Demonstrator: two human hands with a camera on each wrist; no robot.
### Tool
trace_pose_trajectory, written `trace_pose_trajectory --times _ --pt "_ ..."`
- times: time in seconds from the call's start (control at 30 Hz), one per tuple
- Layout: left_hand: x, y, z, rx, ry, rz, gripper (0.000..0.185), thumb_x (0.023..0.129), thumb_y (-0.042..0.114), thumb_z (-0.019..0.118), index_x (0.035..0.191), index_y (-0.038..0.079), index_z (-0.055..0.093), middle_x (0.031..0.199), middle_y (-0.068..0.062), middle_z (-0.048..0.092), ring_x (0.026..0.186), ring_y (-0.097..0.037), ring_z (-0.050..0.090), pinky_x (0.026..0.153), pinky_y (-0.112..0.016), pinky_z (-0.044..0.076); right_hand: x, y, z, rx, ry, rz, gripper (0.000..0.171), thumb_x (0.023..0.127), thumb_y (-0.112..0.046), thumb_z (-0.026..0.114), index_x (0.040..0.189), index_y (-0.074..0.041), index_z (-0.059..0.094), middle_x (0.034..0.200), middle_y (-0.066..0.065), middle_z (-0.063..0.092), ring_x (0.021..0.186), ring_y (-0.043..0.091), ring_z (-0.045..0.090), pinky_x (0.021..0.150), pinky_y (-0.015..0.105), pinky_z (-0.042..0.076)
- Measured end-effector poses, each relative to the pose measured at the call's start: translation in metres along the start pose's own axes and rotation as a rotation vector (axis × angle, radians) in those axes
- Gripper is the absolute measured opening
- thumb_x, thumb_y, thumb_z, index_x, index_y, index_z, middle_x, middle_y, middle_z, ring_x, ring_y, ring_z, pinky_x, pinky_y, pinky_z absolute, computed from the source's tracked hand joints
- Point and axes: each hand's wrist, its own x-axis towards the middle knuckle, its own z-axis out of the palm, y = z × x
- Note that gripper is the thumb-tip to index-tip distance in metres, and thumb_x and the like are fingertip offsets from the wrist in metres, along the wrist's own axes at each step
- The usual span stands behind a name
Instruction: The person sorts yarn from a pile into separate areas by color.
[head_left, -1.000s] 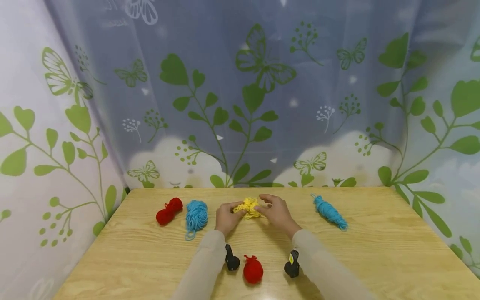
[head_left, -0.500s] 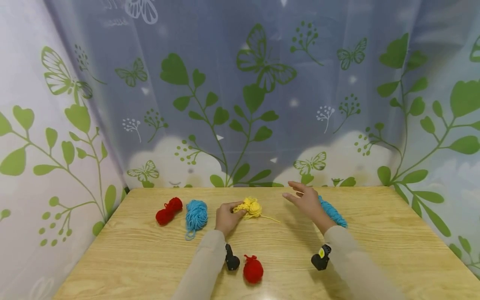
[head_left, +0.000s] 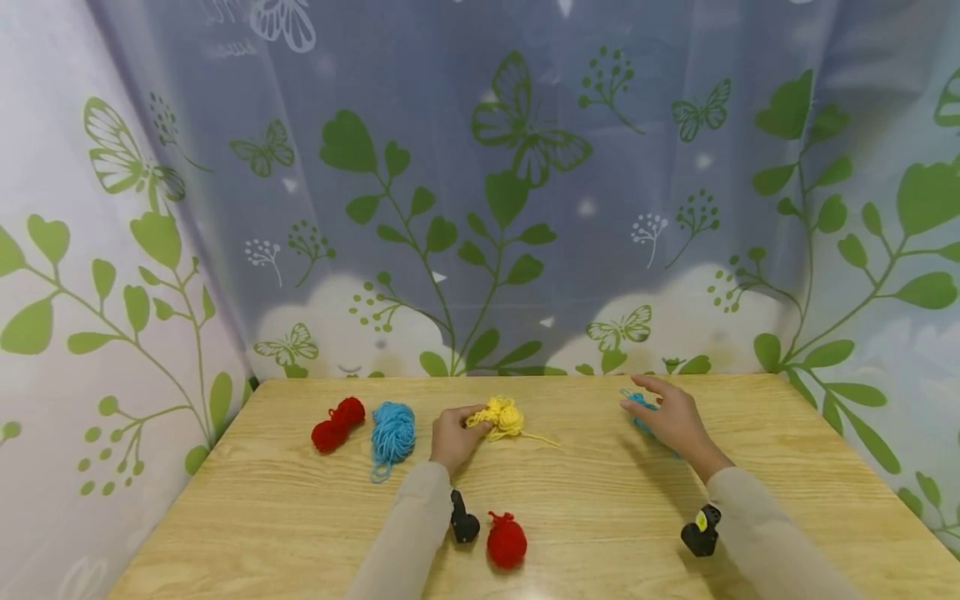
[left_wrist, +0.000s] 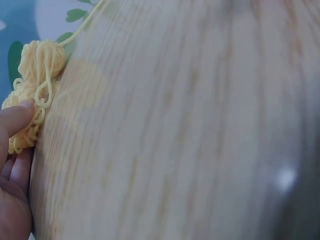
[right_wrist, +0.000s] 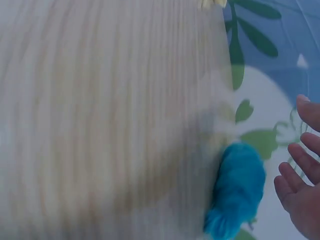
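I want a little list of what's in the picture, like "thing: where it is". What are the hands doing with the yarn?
left hand: holds the yellow yarn at its left edge
right hand: fingers spread, over the blue yarn bundle; touching or not, cannot tell
yellow yarn: middle of the table, one loose strand trailing right
blue yarn ball: left of the left hand
red yarn bundle: far left
red yarn ball: near edge, between the arms
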Motion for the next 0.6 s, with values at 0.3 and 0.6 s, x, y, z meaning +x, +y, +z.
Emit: trace_pose_trajectory --times 0.3,0.6 --pt "-0.001 -0.001 0.000 0.003 0.003 0.008 0.029 0.083 0.016 0.075 0.112 0.011 0.073 0.117 -0.012 0.068 0.115 -0.032 0.059 0.093 -0.047 0.048 -0.013 0.029 -0.008 -0.043 -0.055 0.076 0.062 0.093 -0.031 0.063 0.140 0.006 0.043 0.139 0.030 0.044 0.123 0.050 0.044 0.093 0.057 0.045" --pt "-0.001 0.001 0.000 -0.003 0.003 0.000 0.030 0.084 0.016 0.075 0.113 0.011 0.073 0.118 -0.012 0.067 0.113 -0.031 0.060 0.091 -0.046 0.050 -0.018 0.042 -0.009 -0.026 -0.108 0.151 0.062 0.094 -0.030 0.063 0.135 0.012 0.045 0.130 0.035 0.049 0.111 0.047 0.052 0.084 0.050 0.051"
